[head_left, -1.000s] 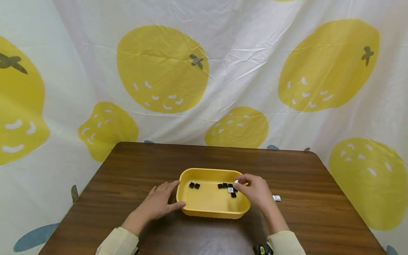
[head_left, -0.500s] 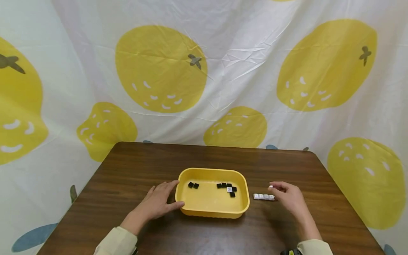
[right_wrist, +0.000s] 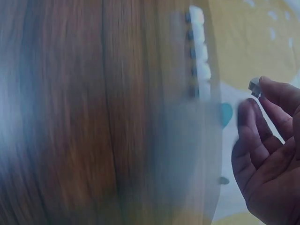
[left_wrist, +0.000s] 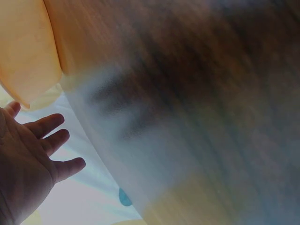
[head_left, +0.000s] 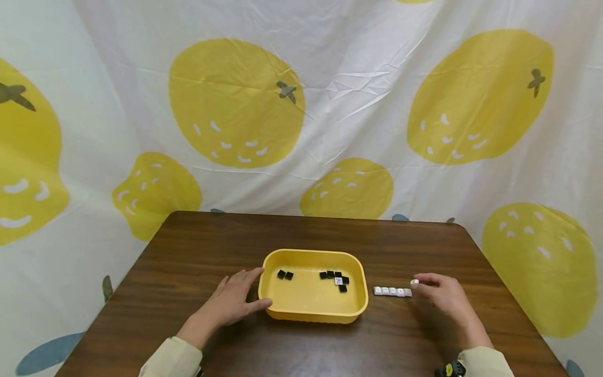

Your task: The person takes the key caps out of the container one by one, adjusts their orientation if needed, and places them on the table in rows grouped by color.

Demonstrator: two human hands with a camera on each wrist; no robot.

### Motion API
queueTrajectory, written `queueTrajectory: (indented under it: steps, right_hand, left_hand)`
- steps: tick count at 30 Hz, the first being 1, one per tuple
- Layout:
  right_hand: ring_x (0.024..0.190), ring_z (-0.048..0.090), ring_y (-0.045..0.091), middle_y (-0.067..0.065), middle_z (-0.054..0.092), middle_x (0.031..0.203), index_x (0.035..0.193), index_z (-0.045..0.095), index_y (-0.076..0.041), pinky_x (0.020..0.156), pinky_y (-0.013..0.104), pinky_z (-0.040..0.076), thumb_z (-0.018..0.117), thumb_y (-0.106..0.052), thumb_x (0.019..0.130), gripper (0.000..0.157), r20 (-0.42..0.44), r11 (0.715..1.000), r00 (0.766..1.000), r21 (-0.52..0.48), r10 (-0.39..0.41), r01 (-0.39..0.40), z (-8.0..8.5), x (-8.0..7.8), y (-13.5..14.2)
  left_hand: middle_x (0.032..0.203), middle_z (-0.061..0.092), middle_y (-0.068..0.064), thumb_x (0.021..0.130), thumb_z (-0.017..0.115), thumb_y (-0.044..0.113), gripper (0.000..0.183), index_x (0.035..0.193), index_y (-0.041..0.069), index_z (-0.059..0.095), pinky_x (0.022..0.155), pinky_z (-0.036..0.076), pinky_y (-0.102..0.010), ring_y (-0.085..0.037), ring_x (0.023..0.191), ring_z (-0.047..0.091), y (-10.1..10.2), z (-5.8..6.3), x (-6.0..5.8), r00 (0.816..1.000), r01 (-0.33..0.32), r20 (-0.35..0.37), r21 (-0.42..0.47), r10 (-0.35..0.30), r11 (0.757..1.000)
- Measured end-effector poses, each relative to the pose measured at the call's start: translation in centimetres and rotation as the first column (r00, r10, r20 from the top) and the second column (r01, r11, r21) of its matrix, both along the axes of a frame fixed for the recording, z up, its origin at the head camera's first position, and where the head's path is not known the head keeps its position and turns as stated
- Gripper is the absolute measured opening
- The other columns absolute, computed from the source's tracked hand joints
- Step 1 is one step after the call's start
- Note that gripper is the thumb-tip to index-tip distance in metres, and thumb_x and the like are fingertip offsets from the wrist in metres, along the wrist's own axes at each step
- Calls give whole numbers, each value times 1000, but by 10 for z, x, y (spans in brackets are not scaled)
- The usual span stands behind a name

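My right hand (head_left: 445, 296) pinches a white keycap (head_left: 414, 282) between thumb and fingertips, just above the right end of a row of white keycaps (head_left: 392, 291) on the table. In the right wrist view the held keycap (right_wrist: 254, 86) sits at the tips of the fingers, apart from the row (right_wrist: 201, 51). My left hand (head_left: 231, 301) rests with spread fingers at the left end of a yellow tray (head_left: 313, 315), thumb at its near corner. Inside the tray lie several black square pieces (head_left: 330, 274) and one white keycap (head_left: 338, 281) among them.
The brown wooden table (head_left: 226, 246) carries the tray at its middle, with the keycap row to the right of it. Behind the table hangs a white cloth printed with yellow fruit (head_left: 235, 104).
My right hand has moved from over the tray's right end out to the right, carrying a white keycap to the row's right end. My left hand has stayed at the tray.
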State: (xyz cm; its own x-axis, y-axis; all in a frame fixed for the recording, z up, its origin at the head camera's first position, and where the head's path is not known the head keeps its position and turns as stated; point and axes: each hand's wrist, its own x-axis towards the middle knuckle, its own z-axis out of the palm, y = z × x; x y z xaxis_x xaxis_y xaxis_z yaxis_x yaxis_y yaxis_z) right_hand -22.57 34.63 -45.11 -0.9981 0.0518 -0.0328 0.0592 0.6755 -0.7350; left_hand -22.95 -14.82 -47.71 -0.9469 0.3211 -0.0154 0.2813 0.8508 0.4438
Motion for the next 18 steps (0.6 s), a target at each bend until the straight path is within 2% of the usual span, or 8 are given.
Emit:
queueTrajectory:
  steps: [3,8,12,18]
  right_hand:
    - [100,63,33,22,68,112,115,70,5,75,38,52,70,-29,94,40,-10,996,1000,89,23,-22,-4,-3,10]
    - [92,64,30,19,70,104,108,71,5,74,40,52,72,-26,93,34,-12,982,998,177,64,-61,-11,-5,21]
    - [83,64,22,16,71,98,105,72,5,69,37,51,73,-19,90,28,-22,977,996,196,84,-78,-16,-7,26]
    - [74,61,17,13,71,91,104,71,6,64,33,50,73,-11,88,23,-22,980,994,169,106,-100,-21,-9,28]
  left_hand:
    - [153,42,-11,87,61,67,86,155,22,34,113,16,-67,-36,144,31,0,0,0,1000,-1,1,-1,1,1000]
    - [153,42,-12,87,61,67,86,155,22,34,113,15,-66,-36,144,30,0,0,-1,1000,-3,8,0,3,1000]
    - [153,42,-12,87,61,67,86,155,22,34,113,15,-66,-37,144,30,0,1,-1,1000,-2,12,2,2,1000]
    - [153,41,-10,87,61,67,86,155,22,34,113,15,-67,-36,144,30,0,1,-1,1000,-1,7,1,1,1000]
